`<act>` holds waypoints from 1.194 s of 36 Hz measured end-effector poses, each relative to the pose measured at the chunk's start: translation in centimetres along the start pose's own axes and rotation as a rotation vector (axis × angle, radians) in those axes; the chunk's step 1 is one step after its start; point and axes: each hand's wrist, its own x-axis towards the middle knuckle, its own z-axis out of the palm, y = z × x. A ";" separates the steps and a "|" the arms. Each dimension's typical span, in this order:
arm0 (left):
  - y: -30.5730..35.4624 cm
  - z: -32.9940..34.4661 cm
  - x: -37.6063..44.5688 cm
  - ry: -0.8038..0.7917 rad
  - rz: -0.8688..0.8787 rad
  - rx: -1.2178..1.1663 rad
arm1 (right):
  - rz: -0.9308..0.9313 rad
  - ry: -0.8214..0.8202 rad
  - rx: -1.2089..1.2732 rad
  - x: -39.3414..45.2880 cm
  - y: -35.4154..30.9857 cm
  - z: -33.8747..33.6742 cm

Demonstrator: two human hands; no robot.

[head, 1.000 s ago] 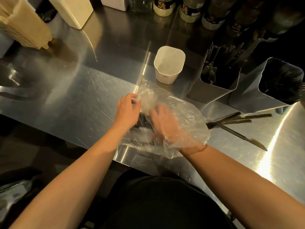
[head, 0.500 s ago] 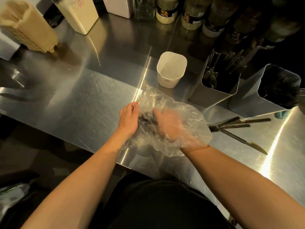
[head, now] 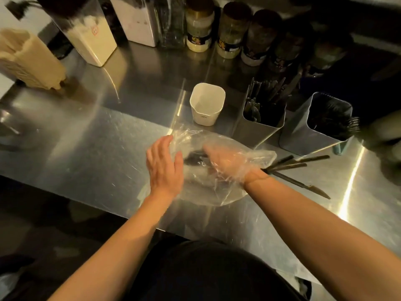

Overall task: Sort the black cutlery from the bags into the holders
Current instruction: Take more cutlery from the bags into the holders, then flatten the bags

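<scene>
The clear plastic bag (head: 219, 170) lay crumpled on the steel counter (head: 91, 144), near its front edge, with dark cutlery (head: 195, 157) dimly visible through the film; its kind could not be made out. The right hand (head: 227, 161) was inside the bag up to the wrist, and whether it gripped anything could not be told. The left hand (head: 165, 168) rested against the bag's outer side, fingers straight and holding nothing. Loose black knives (head: 299, 168) lay just right of the bag. Behind stood a white cup (head: 207, 104) bearing small unreadable print and two grey holders (head: 260, 120) (head: 316, 127) of dark cutlery. The jar (head: 198, 25) labels at the back were too blurred to read.
</scene>
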 end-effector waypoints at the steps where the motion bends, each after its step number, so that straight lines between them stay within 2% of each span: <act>1: 0.5 0.3 -0.8 -0.044 0.101 -0.012 | -0.001 -0.024 -0.011 -0.3 -0.1 -0.2; 3: 0.5 1.4 -2.2 -0.216 0.231 0.006 | 0.045 -0.120 -0.093 -0.5 1.0 0.1; 4: 0.3 1.9 -2.8 -0.312 0.232 0.019 | 0.085 -0.181 -0.106 -0.7 1.5 0.2; 6: -0.5 2.8 -3.9 -0.463 0.138 0.056 | 0.125 -0.275 -0.113 -0.6 2.3 0.4; 9: -1.8 3.9 -4.6 -0.608 0.031 0.231 | 0.144 -0.302 -0.284 -1.0 3.9 0.6; 12: -2.2 4.5 -4.6 -0.711 0.013 0.424 | 0.207 -0.344 -0.424 -2.7 5.2 0.8; 18: -1.7 4.7 -4.2 -0.726 0.017 0.571 | 0.208 -0.211 -0.226 -4.7 6.2 -0.4; 23: -0.9 4.4 -3.8 -0.782 -0.003 0.650 | 0.301 -0.217 -0.015 -6.4 7.0 -2.1; 27: 0.2 4.3 -3.5 -0.774 -0.062 0.616 | 0.301 -0.170 0.213 -8.0 7.2 -4.1; 30: 1.9 3.9 -2.6 -0.700 -0.088 0.615 | 0.298 -0.120 0.350 -9.3 7.4 -5.4; 32: 4.2 3.5 -2.1 -0.580 -0.122 0.552 | 0.307 -0.084 0.462 -10.2 7.8 -6.0; 34: 6.6 3.2 -1.9 -0.391 -0.095 0.366 | 0.305 -0.045 0.567 -10.9 8.3 -6.4; 36: 8.2 3.4 -2.1 -0.258 0.056 0.133 | 0.297 -0.010 0.677 -11.5 8.7 -6.6; 37: 8.7 3.6 -2.3 -0.257 0.140 0.060 | 0.290 0.002 0.735 -11.7 8.8 -6.8; 39: 9.4 4.1 -2.6 -0.359 0.234 0.045 | 0.269 0.019 0.844 -12.2 9.1 -7.1; 43: 8.8 5.6 -2.8 -0.620 0.077 0.181 | 0.221 -0.005 0.989 -12.8 9.9 -7.6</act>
